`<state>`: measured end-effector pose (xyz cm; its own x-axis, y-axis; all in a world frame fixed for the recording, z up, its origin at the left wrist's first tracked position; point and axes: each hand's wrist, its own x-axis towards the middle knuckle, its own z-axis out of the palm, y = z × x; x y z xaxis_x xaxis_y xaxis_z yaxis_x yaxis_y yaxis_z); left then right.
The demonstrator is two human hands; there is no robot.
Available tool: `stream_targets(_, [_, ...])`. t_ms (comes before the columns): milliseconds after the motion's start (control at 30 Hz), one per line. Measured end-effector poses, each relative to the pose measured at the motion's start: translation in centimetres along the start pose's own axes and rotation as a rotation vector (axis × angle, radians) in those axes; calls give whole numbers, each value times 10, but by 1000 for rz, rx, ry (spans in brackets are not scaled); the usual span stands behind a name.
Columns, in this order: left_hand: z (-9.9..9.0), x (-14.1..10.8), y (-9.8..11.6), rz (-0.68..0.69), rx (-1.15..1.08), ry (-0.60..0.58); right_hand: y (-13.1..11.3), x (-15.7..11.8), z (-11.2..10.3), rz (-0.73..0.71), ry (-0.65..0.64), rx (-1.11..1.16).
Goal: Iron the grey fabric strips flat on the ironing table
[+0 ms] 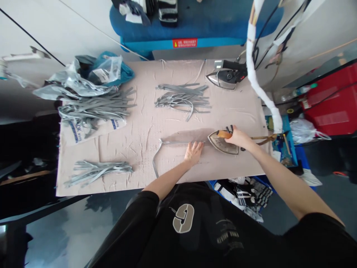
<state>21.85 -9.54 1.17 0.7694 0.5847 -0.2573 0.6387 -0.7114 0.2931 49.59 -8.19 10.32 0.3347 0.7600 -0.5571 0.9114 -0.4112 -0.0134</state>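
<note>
On the cloth-covered table (pixel 134 149), a thin grey strip (pixel 174 142) runs sideways and bends down toward the front edge at its left end. My left hand (pixel 193 152) lies on the strip's right part, its fingers spread and pointing away from me. To the right, my right hand (pixel 236 137) is closed round the orange handle of an iron (pixel 224 145), whose tip points left toward my left hand. Piles of grey strips lie at the back middle (pixel 182 98), at the left (pixel 95 108) and at the front left (pixel 100 171).
A second iron (pixel 227 77) rests at the table's back right. Plastic bags (pixel 97 74) sit at the back left. A white-wrapped hose (pixel 253 74) hangs at the right. Beyond the table is a blue board (pixel 200 22); a bin of garments (pixel 245 193) stands below the front edge.
</note>
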Motion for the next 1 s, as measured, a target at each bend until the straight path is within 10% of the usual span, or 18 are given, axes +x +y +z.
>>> stream_targets(1000, [-4, -8, -48, 159, 15, 21, -61, -38, 8, -160, -5, -206])
